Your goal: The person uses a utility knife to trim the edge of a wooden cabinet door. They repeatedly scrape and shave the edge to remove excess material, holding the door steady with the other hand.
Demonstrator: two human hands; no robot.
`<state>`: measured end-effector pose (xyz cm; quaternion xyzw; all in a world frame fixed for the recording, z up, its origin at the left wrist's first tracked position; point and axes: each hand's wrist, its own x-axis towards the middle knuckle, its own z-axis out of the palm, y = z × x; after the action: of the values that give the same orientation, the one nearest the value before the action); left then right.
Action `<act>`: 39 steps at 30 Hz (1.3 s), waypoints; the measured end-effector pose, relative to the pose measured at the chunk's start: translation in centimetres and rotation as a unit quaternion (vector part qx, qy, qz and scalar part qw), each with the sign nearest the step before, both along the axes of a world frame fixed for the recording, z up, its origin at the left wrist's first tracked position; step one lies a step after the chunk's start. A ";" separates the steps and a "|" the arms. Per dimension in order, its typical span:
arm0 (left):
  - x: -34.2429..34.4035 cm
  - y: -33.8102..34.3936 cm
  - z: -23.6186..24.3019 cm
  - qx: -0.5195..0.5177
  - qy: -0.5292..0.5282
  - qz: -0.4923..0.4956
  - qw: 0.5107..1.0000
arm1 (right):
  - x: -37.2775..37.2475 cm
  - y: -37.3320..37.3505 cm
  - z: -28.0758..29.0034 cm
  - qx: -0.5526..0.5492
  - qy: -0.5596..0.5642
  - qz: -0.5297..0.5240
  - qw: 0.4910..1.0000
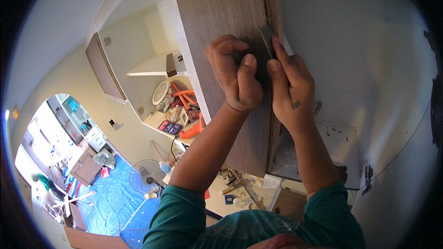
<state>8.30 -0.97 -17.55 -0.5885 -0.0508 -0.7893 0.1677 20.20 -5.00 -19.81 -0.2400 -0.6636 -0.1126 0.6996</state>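
Panel (221, 0) of brown wood grain rises toward twelve o'clock. At one o'clock, the right hand (293, 85) has a narrow grip on a flat grey tool (266, 40); whether the curled left hand (235, 76) holds anything, I cannot tell. A slip could gouge wood or knuckles.

Below you, the tabletop (216, 201) has wood sticks (233, 188) and a small blue thing (229, 199) on it. On your left, a shelf (151, 121) holds a phone (170, 127).
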 end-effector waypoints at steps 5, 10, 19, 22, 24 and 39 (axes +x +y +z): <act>-0.3 0.1 0.0 0.006 0.009 0.013 1.000 | 0.3 0.4 2.3 -0.016 -0.008 -0.019 1.000; -0.1 0.1 -0.1 0.005 0.005 0.006 1.000 | 0.3 0.1 1.1 0.001 -0.008 -0.010 1.000; -0.1 -0.1 -0.2 -0.001 0.010 0.002 1.000 | 0.1 0.7 2.1 0.045 -0.004 -0.017 0.999; -0.3 -0.1 -0.4 0.005 0.010 0.016 1.000 | -0.2 0.2 3.1 0.006 0.011 -0.004 1.000; -0.3 0.0 -0.3 0.009 0.009 0.022 1.000 | -0.1 0.2 3.2 -0.006 0.012 0.006 1.000; -0.2 0.0 -0.2 0.000 0.007 0.004 1.000 | 0.2 0.1 2.2 0.024 -0.010 0.002 1.000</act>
<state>8.09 -0.96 -17.74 -0.5942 -0.0518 -0.7843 0.1706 20.38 -4.89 -17.57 -0.2202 -0.6684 -0.1296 0.6985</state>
